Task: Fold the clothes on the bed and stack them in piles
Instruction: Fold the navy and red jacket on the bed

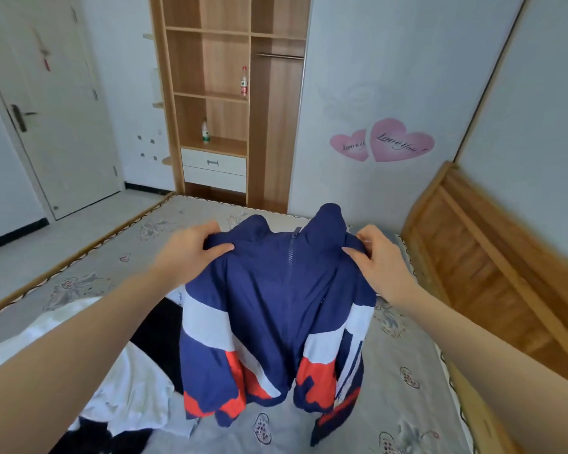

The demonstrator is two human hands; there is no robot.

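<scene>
Evidently the step in hand is spreading out — the left hand (pixel 195 245) and right hand (pixel 379 253) each pinch a shoulder of the navy, white and red zip jacket (pixel 273 309), holding it up over the bed (pixel 404 348) with its hem hanging just above the mattress. Next it probably wants laying flat, front down, on the bare patch to the right. A white garment (pixel 122 388) and black clothes (pixel 158 335) crowd the left — no folded pile shows yet. Behind stands an open wardrobe (pixel 230 93).
</scene>
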